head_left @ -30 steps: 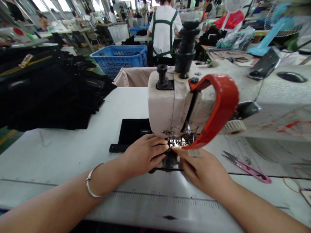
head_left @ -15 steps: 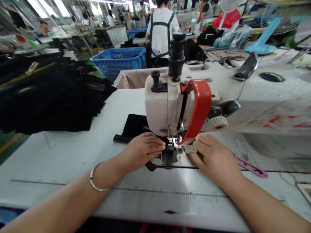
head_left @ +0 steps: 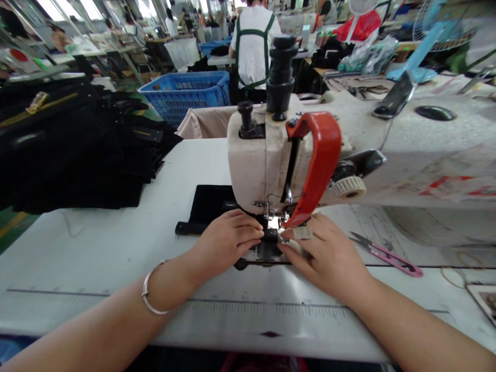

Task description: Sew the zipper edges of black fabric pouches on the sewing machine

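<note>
Some black cloth (head_left: 210, 201), laid on the tabletop (head_left: 116, 243) up to the presser foot (head_left: 273, 221) of a sewing machine (head_left: 248, 170), is pinched narrowly by the left hand (head_left: 229, 242); how narrow the grip of the right hand (head_left: 329, 253) is cannot be told. Either hand could be nipped through nearness, or the cloth skewed by uneven tugging.

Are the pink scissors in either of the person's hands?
No, the scissors lie apart, to the right of the right hand, while the left hand is at the black cloth.
</note>
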The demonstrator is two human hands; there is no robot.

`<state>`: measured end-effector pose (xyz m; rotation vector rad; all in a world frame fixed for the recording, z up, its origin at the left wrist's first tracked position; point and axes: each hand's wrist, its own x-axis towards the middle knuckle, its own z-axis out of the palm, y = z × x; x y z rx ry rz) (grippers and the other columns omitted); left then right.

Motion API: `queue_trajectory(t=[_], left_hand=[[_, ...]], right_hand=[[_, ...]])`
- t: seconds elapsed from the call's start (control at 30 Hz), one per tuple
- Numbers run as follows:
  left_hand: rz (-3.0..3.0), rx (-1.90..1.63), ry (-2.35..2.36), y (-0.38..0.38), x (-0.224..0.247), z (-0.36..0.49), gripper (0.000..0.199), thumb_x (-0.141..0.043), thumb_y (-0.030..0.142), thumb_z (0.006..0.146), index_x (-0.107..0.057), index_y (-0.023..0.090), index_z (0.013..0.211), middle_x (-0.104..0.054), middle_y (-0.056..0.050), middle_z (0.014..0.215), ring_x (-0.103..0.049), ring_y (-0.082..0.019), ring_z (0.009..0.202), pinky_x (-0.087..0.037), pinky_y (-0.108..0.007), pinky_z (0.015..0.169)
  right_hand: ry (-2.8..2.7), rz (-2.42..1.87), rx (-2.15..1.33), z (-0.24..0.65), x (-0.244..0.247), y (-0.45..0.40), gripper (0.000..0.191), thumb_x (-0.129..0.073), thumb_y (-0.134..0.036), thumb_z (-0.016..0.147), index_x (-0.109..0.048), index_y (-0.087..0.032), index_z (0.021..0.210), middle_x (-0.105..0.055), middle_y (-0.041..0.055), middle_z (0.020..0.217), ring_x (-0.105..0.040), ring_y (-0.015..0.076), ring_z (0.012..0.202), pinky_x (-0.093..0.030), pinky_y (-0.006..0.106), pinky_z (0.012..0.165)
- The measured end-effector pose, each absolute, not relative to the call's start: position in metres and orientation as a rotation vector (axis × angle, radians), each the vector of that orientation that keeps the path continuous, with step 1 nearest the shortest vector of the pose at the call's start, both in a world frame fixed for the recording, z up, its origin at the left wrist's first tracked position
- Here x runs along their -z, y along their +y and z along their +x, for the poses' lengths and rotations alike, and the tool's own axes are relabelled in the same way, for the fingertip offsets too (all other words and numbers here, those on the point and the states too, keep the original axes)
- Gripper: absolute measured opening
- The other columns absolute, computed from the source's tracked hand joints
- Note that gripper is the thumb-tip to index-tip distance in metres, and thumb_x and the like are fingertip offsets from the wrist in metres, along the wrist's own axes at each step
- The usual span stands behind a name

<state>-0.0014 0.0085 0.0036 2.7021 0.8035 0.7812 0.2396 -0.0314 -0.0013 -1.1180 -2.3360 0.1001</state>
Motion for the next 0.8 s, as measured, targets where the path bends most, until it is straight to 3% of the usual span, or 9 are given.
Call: queue_trajectory(t=[0.13, 0.8], left_hand=[[2.767, -0.779, 0.88, -0.005, -0.002, 0.009, 0.015, -0.054, 0.02, 0.095, -0.07, 0.018, 0.095, -0.072, -0.003, 0.099, -0.066, -0.017, 0.092, -0.052, -0.033, 0.09], [2.741, -0.814, 0.916, 0.007, 0.002, 0.012, 0.017, -0.053, 0.018, 0.095, -0.07, 0.019, 0.089, -0.072, -0.001, 0.092, -0.066, -0.015, 0.089, -0.052, -0.03, 0.089]], right_hand=[[-2.364, -1.046, -0.17, 0.233, 0.007, -0.03, 0.016, -0.056, -0.022, 0.093, -0.068, -0.019, 0.103, -0.069, 0.0082, 0.097, -0.062, 0.0221, 0.094, -0.052, 0.036, 0.079], [-2.386, -1.089, -0.162, 0.228, 0.01, -0.021, 0.017, -0.053, -0.012, 0.09, -0.07, -0.015, 0.094, -0.072, 0.0111, 0.097, -0.068, 0.024, 0.088, -0.058, 0.039, 0.075]])
